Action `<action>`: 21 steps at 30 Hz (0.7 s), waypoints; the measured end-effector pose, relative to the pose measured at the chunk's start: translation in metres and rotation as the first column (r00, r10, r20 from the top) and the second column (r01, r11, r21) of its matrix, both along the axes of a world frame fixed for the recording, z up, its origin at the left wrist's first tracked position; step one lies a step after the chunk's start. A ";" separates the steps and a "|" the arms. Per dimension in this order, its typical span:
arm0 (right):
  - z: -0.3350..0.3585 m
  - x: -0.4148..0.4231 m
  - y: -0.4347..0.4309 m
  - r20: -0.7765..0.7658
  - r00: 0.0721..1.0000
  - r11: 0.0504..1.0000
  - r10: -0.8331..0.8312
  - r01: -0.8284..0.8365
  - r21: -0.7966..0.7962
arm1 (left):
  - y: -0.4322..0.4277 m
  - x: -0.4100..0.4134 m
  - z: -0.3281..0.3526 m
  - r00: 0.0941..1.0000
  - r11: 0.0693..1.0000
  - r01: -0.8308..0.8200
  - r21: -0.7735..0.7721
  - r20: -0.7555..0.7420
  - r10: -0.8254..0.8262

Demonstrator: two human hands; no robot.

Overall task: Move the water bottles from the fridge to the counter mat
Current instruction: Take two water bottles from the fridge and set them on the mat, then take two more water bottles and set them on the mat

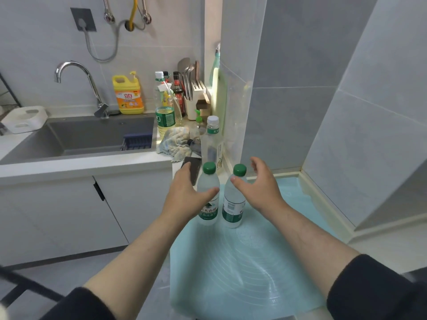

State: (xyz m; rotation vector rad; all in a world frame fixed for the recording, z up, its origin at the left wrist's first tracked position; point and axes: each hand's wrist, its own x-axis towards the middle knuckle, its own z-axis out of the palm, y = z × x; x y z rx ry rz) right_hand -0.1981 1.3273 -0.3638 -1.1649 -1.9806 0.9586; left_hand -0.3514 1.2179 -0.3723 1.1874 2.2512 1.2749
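Two clear water bottles with green caps stand upright side by side on the pale blue counter mat (249, 262). The left bottle (208, 204) has my left hand (187, 192) just beside it, fingers spread, thumb lying across its front. The right bottle (233, 202) has my right hand (256, 183) next to it, fingers apart, thumb tip touching its shoulder. Neither hand is closed around a bottle. Behind them stands a taller clear bottle with a white cap (211, 144). The fridge is not in view.
A dark phone (193, 168) lies behind my left hand. A crumpled cloth (175, 143), oil and sauce bottles (165, 112), a utensil holder (194, 98) and a yellow detergent jug (128, 94) crowd the counter beside the grey sink (92, 139). Tiled walls close the mat's right side.
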 end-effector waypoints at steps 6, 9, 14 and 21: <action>0.123 0.009 -0.070 -0.101 0.992 0.958 0.078 -0.047 0.281 | -0.095 -0.014 0.134 0.964 0.962 0.040 0.269 -0.265 0.034; 0.174 0.019 -0.121 -0.085 0.982 0.899 0.168 -0.117 0.423 | -0.146 -0.005 0.185 0.945 0.932 0.064 0.356 -0.323 0.059; 0.221 0.039 -0.188 -0.249 0.893 0.835 0.374 -0.207 0.511 | -0.222 0.039 0.242 0.925 0.908 0.098 0.407 -0.374 0.068; 0.298 0.030 -0.282 -0.384 0.549 0.644 0.742 -0.428 0.633 | -0.360 0.096 0.331 0.767 0.834 -0.087 0.545 -0.498 0.405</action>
